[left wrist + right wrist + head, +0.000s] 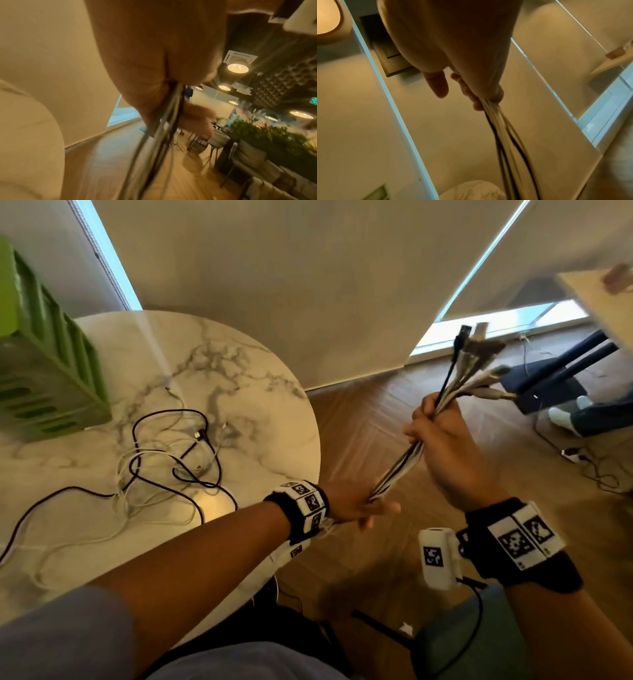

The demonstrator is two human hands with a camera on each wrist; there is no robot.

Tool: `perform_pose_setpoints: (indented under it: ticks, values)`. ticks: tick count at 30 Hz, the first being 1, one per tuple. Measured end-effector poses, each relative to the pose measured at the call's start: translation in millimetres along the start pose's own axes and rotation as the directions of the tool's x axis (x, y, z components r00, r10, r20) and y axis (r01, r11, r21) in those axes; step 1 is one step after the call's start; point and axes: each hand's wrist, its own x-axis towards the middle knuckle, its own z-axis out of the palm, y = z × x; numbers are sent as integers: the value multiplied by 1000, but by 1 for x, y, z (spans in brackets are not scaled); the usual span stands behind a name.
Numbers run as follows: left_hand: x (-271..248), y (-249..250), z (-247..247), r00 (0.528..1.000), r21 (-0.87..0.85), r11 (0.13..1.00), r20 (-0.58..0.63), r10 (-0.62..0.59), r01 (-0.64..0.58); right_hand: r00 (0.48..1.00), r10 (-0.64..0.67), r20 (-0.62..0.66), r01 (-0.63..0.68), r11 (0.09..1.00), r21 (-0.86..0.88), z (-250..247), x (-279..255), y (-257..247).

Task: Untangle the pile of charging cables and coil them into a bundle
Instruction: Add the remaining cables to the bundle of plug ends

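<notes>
Several black and white charging cables [399,470] are gathered into one straight bundle. My right hand [433,426] grips it near the top, off the table's right edge, and the plug ends [479,357] fan out above my fist. Lower down, at the table's rim, my left hand [359,506] holds the same bundle. The cables' slack [164,463] still lies in loose tangled loops on the marble table [239,364]. In the left wrist view the cables [164,128] run out from under my palm [154,67]. In the right wrist view my fingers [476,100] pinch the strands [501,135].
A green slatted rack [41,364] stands on the table's left. To the right is wood floor with dark blue furniture legs [565,368], another person's feet [575,412] and cords on the floor [582,460]. A teal seat [455,642] is below my right wrist.
</notes>
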Motion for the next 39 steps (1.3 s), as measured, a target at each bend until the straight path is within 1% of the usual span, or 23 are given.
perform_pose_setpoints:
  ticks: [2,3,5,8,10,12,15,17,18,20,22,24,25,26,27,28,29,30,31,33,35,37,39]
  values:
    - [-12,1,-14,998,3,1000,64,-27,27,998,10,60,-8,999,-33,-1,9,1]
    - [-19,1,-24,1000,-49,999,29,-5,7,995,15,101,-11,999,-39,-1,12,3]
    - [-38,14,-46,983,-216,967,-147,108,-138,979,50,200,-33,996,-87,6,16,3]
    - [-58,39,-73,887,-342,859,-396,237,-382,931,81,355,-14,982,-190,27,16,4]
    - [-66,53,-87,872,-371,846,-448,199,-384,898,62,436,69,958,-279,45,11,-2]
    - [-73,53,-96,851,-353,866,-506,142,-354,879,14,477,130,955,-268,62,7,-7]
    - [-92,38,-100,753,-241,916,-652,92,-320,850,-7,527,64,994,-91,87,6,-5]
    - [-113,31,-103,729,-217,930,-681,74,-297,827,2,562,45,997,-69,107,10,10]
    - [-123,28,-106,745,-242,925,-665,61,-292,802,31,596,55,991,-125,117,12,20]
    - [-149,25,-113,812,-394,869,-584,13,-298,723,150,674,63,958,-281,137,19,43]
    - [-180,25,-120,872,-533,794,-489,-8,-292,592,292,751,56,915,-400,151,26,65]
    - [-209,15,-129,889,-589,758,-458,-26,-282,450,420,788,91,856,-508,158,35,80]
    - [-222,9,-133,889,-610,741,-457,-38,-282,426,465,776,113,824,-555,159,41,84]
    - [-232,1,-136,879,-639,712,-473,-65,-291,464,477,747,153,787,-597,162,46,84]
    - [-243,-7,-139,855,-673,668,-508,-105,-318,552,454,699,213,734,-645,166,52,85]
    - [-250,-13,-141,815,-701,614,-558,-157,-362,667,389,636,274,666,-694,170,59,86]
    - [-257,-19,-143,754,-711,560,-621,-215,-426,764,302,571,316,596,-738,177,62,86]
    - [-261,-24,-146,683,-702,509,-680,-268,-498,825,216,523,343,545,-765,183,63,85]
    - [-264,-29,-148,603,-672,473,-733,-314,-570,843,152,516,372,528,-763,191,61,83]
    - [-272,-39,-151,444,-579,443,-813,-375,-685,806,110,582,447,532,-719,212,50,80]
    - [-276,-47,-153,326,-499,456,-853,-407,-737,727,136,673,528,515,-675,233,31,78]
    - [-276,-55,-149,223,-460,557,-869,-441,-691,635,207,744,573,519,-634,249,12,78]
    - [-275,-66,-144,157,-468,680,-870,-468,-565,533,296,792,543,598,-589,256,3,78]
